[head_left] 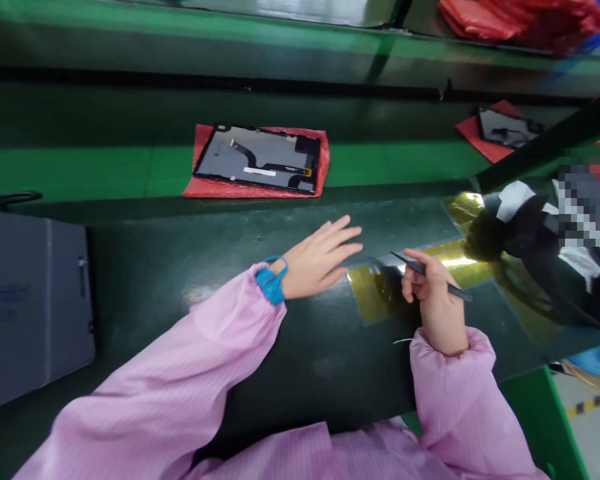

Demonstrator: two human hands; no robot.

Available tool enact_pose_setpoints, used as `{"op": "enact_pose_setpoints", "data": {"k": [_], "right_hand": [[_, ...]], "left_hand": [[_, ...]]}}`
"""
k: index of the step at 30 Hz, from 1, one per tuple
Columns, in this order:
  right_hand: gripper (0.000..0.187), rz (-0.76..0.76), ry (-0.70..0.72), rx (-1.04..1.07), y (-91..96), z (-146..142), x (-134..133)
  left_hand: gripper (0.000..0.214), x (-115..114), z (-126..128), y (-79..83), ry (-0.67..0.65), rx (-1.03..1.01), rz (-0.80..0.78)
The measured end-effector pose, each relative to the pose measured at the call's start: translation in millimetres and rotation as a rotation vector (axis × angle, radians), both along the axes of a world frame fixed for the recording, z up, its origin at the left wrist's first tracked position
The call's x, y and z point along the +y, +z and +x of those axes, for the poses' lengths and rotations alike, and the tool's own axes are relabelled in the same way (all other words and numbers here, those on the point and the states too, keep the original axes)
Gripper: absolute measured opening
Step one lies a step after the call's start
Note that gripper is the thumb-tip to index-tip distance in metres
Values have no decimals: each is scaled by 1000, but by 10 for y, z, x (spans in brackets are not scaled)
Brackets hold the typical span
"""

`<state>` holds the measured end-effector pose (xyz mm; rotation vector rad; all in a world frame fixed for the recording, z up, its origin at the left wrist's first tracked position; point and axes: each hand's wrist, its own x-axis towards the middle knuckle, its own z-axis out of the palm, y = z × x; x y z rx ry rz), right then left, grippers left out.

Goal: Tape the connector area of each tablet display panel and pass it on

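My left hand hovers over the dark green work surface with its fingers spread and nothing in it. A blue wrist strap circles that wrist. In my right hand is a pair of black tweezers, its tip pointing up and left. Close to the right hand lie sheets of yellow translucent film. Beyond my left hand, a flat screen panel with a dark ribbon cable on its back rests on a red bubble-wrap bag.
A grey case stands at the left. Another panel lies on red wrap at the far right, behind a dark post. A person in dark clothing is at the right edge. Red bags sit on the upper shelf.
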<state>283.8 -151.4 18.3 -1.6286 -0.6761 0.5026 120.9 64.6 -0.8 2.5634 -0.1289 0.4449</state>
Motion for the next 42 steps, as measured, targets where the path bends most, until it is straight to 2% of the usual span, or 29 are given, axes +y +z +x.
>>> {"op": "enact_pose_setpoints", "data": {"k": [2, 5, 11, 15, 20, 24, 29, 32, 37, 39, 42], "right_hand": [[33, -44, -8, 18, 0, 12, 15], [33, -102, -1, -17, 12, -14, 44], [37, -182, 16, -20, 79, -42, 36], [39, -210, 66, 8, 119, -36, 29], [35, -236, 63, 24, 106, -35, 39], [34, -141, 67, 45, 80, -50, 39], [42, 78, 84, 175, 67, -42, 66], [45, 145, 133, 257, 58, -8, 74], [43, 150, 140, 258, 54, -25, 83], [43, 150, 163, 259, 52, -83, 113], [42, 129, 274, 289, 37, -205, 179]], "left_hand": [[45, -211, -150, -33, -32, 62, 57], [46, -370, -300, -62, -38, 126, 125], [46, -349, -323, -55, -19, 160, 199], [45, -350, -312, -44, -10, 170, 198], [45, -355, -309, -38, -17, 174, 192], [46, -355, -305, -53, -23, 162, 210], [45, -363, -298, -85, -14, 146, 224], [46, -389, -324, -96, -1, 151, 213], [48, -489, -543, -118, 34, 146, 95], [45, -519, -709, -94, 39, 112, -20], [39, -505, -1063, 9, 99, 79, -269]]}}
